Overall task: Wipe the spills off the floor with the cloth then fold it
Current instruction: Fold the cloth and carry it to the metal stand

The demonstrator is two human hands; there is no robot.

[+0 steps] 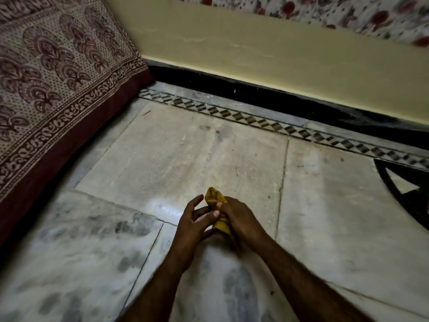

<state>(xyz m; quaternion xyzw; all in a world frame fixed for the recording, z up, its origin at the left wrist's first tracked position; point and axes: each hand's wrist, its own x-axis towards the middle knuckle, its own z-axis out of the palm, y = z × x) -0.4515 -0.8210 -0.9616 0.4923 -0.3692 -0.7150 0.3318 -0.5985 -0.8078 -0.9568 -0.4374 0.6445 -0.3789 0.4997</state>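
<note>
A small mustard-yellow cloth (pixel 214 198) is bunched up above the marble floor (pixel 185 159), low in the middle of the view. My right hand (pixel 239 219) is closed around its middle, with one crumpled end poking out above the fingers and a strip showing below the thumb. My left hand (pixel 192 219) is just to the left, fingers loosely spread, its thumb touching the cloth beside my right thumb. A wet, shiny patch (pixel 162 206) glistens on the floor just left of my hands.
A bed with a maroon block-printed cover (pixel 58 77) hangs over the floor at the left. A yellow wall with black skirting (pixel 255 94) runs across the back. A black inlay pattern (pixel 404 191) marks the floor at the right edge.
</note>
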